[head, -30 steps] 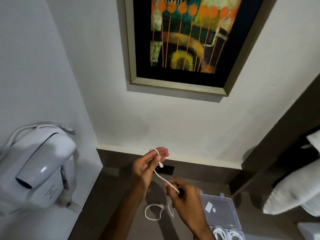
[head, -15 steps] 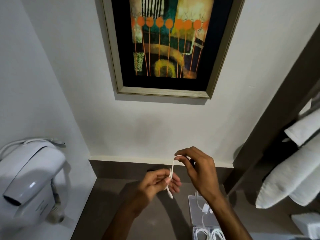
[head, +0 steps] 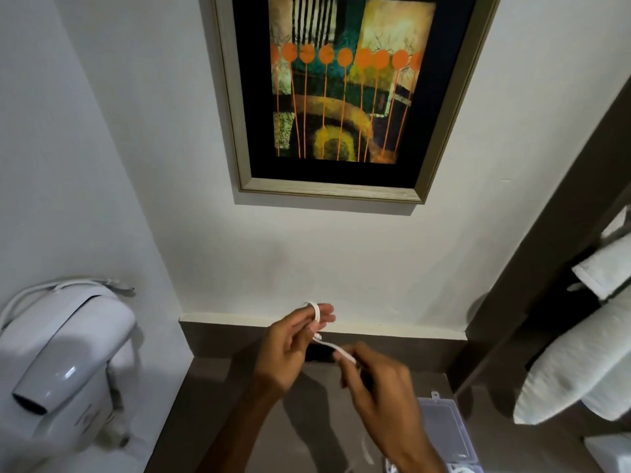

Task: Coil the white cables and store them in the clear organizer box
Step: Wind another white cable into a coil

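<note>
- While both bare hands worked above the dark brown countertop (head: pixel 218 418), the thin white cable (head: pixel 336 349) ran between them, one turn of it looped over the raised fingers (head: pixel 316 314) of the left hand (head: pixel 290 353).
- The left hand's fingers were curled partly together with the loop around them; the right hand (head: pixel 379 387) had its thumb and fingertips pinched onto the cable's other stretch.
- One clear plastic organizer box (head: pixel 444 428) lay open on the counter at the lower right, just beside the right wrist; white coiled cable (head: pixel 459 468) showed at its bottom edge, though how many coils could not be counted.
- One white wall-mounted hair dryer (head: pixel 65 367) hung at the left, one framed abstract painting (head: pixel 341 97) on the wall, and rolled white towels (head: pixel 580 367) at the right.
</note>
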